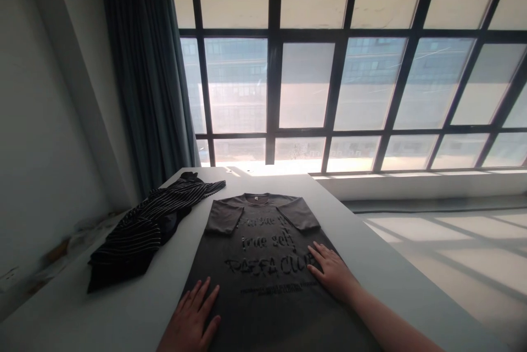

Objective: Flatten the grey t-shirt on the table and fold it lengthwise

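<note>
A dark grey T-shirt (255, 308) with black lettering lies flat on the white table, its collar toward the window and both short sleeves turned in over the front. My left hand (191, 313) rests on the shirt's left edge near the bottom of the view, fingers spread. Against the shirt's right side, beside the large lettering, my right hand (329, 268) lies flat with its fingers apart. The shirt's lower hem is out of view.
On the table's (325, 206) left side lies a crumpled black striped garment (144, 225). Behind the table are a wide framed window (307, 85) and a dark curtain (148, 77). A white wall (53, 121) stands at left; sunlit floor (444, 247) is at right.
</note>
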The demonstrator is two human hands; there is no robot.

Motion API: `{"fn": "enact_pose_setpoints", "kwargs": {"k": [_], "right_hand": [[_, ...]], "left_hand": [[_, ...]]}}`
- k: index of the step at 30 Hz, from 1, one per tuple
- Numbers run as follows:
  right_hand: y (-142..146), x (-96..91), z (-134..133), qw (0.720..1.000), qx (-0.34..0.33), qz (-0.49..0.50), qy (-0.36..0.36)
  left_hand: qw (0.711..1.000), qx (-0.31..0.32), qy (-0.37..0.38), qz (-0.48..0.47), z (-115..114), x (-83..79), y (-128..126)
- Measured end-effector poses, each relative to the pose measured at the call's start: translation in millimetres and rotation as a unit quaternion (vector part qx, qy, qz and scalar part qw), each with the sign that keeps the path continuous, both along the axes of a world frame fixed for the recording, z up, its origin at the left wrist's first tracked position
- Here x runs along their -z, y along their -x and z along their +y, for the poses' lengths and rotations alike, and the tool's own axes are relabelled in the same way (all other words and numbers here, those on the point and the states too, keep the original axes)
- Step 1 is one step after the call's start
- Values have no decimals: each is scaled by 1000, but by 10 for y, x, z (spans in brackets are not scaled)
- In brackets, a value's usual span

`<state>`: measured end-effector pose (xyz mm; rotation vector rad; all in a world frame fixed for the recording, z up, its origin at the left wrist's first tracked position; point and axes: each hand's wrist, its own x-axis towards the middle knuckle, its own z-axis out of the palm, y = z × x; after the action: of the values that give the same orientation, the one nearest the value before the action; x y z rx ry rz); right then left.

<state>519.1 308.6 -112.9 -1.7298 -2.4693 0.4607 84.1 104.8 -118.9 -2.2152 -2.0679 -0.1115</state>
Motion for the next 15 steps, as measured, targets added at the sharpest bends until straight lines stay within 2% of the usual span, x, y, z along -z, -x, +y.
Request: {"fn": "enact_pose_setpoints", "kwargs": {"k": [8, 12, 15], "right_hand": [[-11, 48, 27, 1000, -6, -4, -7], [-23, 109, 62, 1000, -9, 5, -17], [-38, 162, 91, 1000, -10, 5, -23]], "left_hand": [[998, -49, 28, -23, -37, -69, -73], [994, -105, 43, -5, -140, -16, -20], [993, -107, 39, 12, -258, 63, 60]]}}
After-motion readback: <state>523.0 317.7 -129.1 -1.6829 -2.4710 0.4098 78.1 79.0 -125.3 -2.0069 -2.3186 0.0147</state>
